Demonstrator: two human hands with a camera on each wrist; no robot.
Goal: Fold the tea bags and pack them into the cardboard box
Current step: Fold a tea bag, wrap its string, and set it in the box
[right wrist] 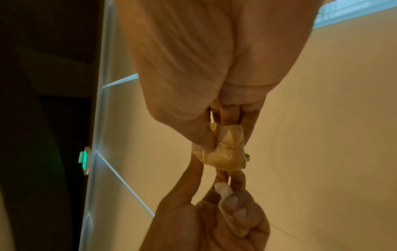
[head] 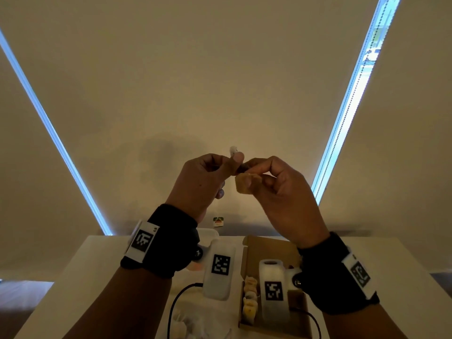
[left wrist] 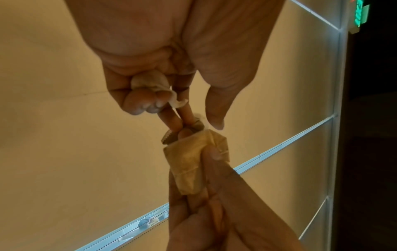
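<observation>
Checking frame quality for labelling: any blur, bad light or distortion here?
Head view: dim warm light, wide-angle splay, bright blind gaps; tea bag soft. Left wrist view: sharp on tea bag, right side dark. Right wrist view: left hand slightly blurred, left side dark.

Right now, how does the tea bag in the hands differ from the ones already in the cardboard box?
The held tea bag is up in the air, pinched by the right hand; the packed tea bags lie in a row inside the cardboard box, untouched. The held one looks browner, the packed ones paler. All look folded small.
</observation>
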